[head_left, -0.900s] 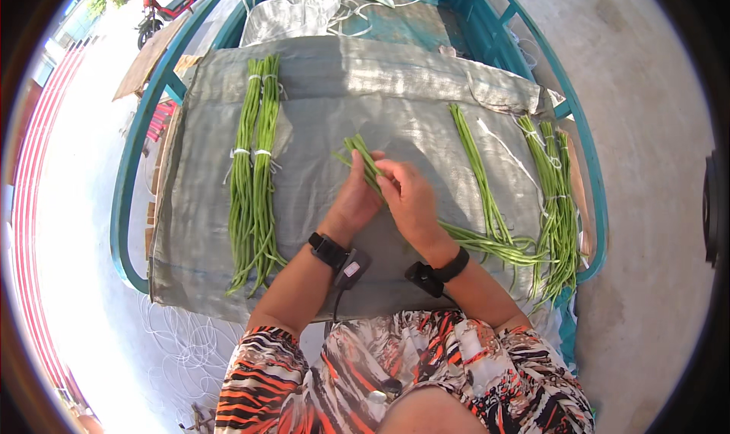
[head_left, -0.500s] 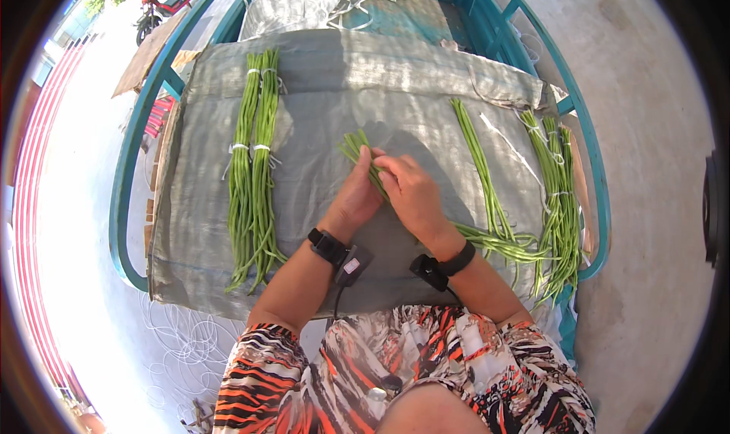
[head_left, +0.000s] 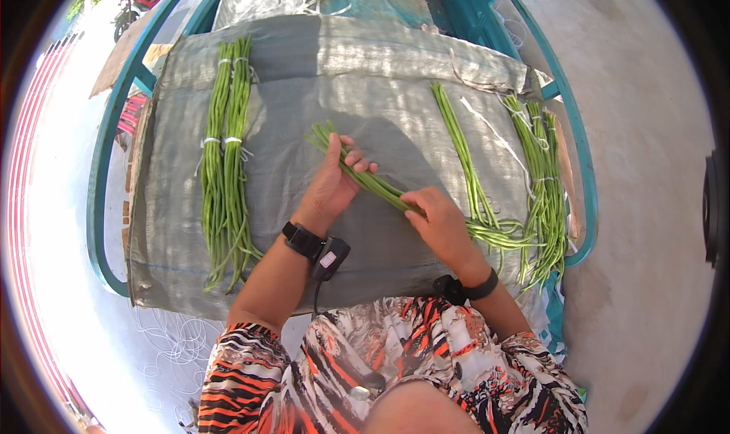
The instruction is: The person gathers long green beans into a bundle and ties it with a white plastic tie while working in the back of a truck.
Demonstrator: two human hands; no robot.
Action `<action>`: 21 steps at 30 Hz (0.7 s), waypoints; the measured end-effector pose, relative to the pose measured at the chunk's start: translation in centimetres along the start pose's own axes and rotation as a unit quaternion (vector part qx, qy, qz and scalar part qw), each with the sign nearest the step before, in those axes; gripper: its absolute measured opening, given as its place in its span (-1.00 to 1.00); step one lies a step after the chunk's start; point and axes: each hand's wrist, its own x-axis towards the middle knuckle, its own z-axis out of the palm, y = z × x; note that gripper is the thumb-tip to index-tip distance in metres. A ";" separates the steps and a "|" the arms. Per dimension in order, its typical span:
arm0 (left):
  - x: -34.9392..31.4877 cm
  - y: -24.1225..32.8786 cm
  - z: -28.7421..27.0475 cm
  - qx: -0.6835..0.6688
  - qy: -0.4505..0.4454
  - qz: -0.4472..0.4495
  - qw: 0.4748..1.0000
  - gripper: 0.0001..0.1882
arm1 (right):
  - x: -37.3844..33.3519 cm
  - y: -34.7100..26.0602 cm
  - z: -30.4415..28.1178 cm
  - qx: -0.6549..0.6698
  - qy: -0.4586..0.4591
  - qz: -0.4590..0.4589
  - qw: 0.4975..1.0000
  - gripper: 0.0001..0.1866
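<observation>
A loose bunch of long green beans (head_left: 380,188) slants across the middle of the grey woven sheet. My left hand (head_left: 334,177) grips its upper end, with the bean tips poking out past the thumb. Farther along, my right hand (head_left: 439,225) closes round the same bunch, whose tail trails out to the right. Beyond that hand lies a small loose group of long beans (head_left: 461,149), its lower ends beside the tail. Two tied bundles of long beans (head_left: 226,141) rest at the left, bound with white string. Several more tied bundles (head_left: 542,179) lie at the right.
The grey sheet (head_left: 289,99) covers a cart bed with a teal metal rail (head_left: 97,183) around it. A white strip of string (head_left: 494,134) lies near the right bundles. White bags (head_left: 262,1) sit at the back; thin white cord (head_left: 171,343) is tangled on the ground.
My right hand has slid down along the bunch, away from my left hand, so more of the beans shows between them. The whole view has shifted slightly.
</observation>
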 end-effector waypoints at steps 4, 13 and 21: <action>0.0 0.1 0.1 0.019 0.026 -0.001 0.999 -0.68 | -1.0 1.6 -2.3 -0.051 0.019 0.051 0.997 -0.89; -0.1 -0.1 0.3 0.024 0.041 -0.003 0.999 -0.70 | 4.6 8.6 -5.6 -0.182 0.107 0.283 0.936 -0.77; -0.2 0.1 0.5 0.025 0.075 -0.008 0.997 -0.71 | 4.6 12.7 -4.3 -0.035 0.163 0.289 0.943 -0.72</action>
